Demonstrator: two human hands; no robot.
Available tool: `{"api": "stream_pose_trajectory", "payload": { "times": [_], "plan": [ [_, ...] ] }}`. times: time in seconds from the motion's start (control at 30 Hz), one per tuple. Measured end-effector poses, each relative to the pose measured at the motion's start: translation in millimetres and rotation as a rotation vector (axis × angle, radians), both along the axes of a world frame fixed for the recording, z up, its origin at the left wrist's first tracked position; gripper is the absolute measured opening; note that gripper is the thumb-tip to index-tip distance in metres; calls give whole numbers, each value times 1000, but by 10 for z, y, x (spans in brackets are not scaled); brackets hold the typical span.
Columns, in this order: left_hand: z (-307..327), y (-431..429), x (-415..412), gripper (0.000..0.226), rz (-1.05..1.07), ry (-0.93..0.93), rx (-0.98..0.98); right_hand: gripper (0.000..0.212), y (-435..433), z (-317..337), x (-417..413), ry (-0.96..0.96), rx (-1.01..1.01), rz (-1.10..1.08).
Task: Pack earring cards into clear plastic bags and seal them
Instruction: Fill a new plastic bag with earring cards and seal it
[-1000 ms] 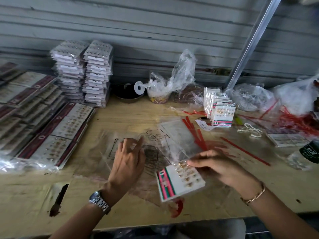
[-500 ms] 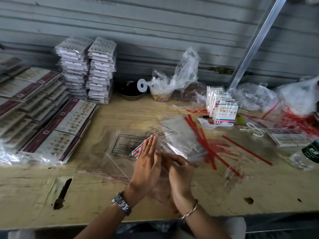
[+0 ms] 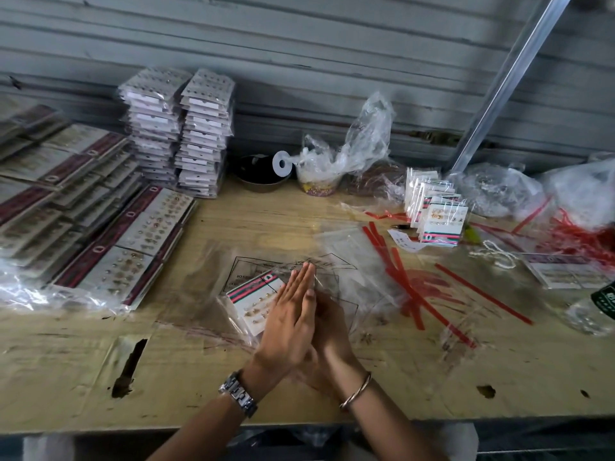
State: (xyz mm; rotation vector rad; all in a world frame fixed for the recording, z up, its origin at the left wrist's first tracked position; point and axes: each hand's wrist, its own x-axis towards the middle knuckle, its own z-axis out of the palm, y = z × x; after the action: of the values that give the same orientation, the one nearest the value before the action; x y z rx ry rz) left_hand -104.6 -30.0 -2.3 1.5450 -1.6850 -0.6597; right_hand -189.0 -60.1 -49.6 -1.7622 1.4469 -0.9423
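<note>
**Change since the earlier frames.** The hands were apart, with the card held at the front right. They have now closed together at the table centre, and the card has travelled left and shows more fully.

**Item 1, earring card (image 3: 253, 302).** White with a red-green striped header, lying flat inside a clear plastic bag (image 3: 206, 287). It is just left of the hands, and its right edge runs under the left palm. The header is at the far end, and the long axis runs away from the person, tilted a little left.

**Item 2, left hand (image 3: 293, 317).** Fingers straight and held together, laid flat over the bag and the other hand. This is the nearer hand to the card.

**Item 3, right hand (image 3: 334, 327).** Largely covered by the left, so whether its fingers pinch the film cannot be told. The bag's mouth probably lies beneath both hands, though the plastic is too faint to be sure. Sealing would turn on folding that end, on the card's right.

**Item 4, surface.** A worn wooden table (image 3: 233, 387). A loose heap of spare bags (image 3: 349, 241) lies beyond the hands, with red strips (image 3: 394, 264) scattered to their right.

**Item 5, surroundings.**
- Two stacks of packed cards (image 3: 179, 134) stand at the far left.
- Flat card sheets (image 3: 126, 247) are spread beside them.
- An upright card bundle (image 3: 439, 217) stands at the right.
- A dark bowl (image 3: 263, 181) sits against the ribbed grey shutter (image 3: 299, 44).
- A metal pole (image 3: 506, 78) leans at the upper right.
</note>
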Motion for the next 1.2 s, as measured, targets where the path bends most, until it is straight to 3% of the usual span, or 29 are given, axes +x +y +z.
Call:
{"api": "stream_pose_trajectory", "payload": {
  "times": [0.13, 0.27, 0.4, 0.47, 0.57, 0.7, 0.77, 0.9, 1.03, 1.2],
  "plan": [
    [-77, -4, 64, 45, -22, 53, 14, 16, -47, 62, -13, -134, 78, 62],
    [-221, 7, 118, 44, 19, -48, -23, 16, -123, 124, -51, 93, 122, 205],
    [-351, 8, 166, 51, -47, -229, -24, 22, -108, 309, -226, 23, 245, 340],
    [-407, 9, 193, 55, -39, -294, -12, 15, -123, 452, -398, 57, 390, 510],
    [-408, 18, 204, 54, 6, -221, -16, 22, -288, 736, -721, -10, 547, 772],
    [-400, 43, 210, 64, -30, -192, 4, 19, -788, 958, -1188, -144, 296, 432],
    [-403, 44, 204, 63, -8, -194, 10, 18, -1106, 1003, -1430, -118, 132, 236],
    [-395, 58, 184, 66, -5, -280, 20, 29, -1750, 994, -1870, 115, -80, 0],
    [-395, 74, 170, 66, 28, -321, 3, 43, -2190, 969, -2190, 503, -263, -161],
    [-368, 76, 143, 63, 49, -315, -3, 59, -2349, 952, -2282, 777, -202, -221]
  ]
}}
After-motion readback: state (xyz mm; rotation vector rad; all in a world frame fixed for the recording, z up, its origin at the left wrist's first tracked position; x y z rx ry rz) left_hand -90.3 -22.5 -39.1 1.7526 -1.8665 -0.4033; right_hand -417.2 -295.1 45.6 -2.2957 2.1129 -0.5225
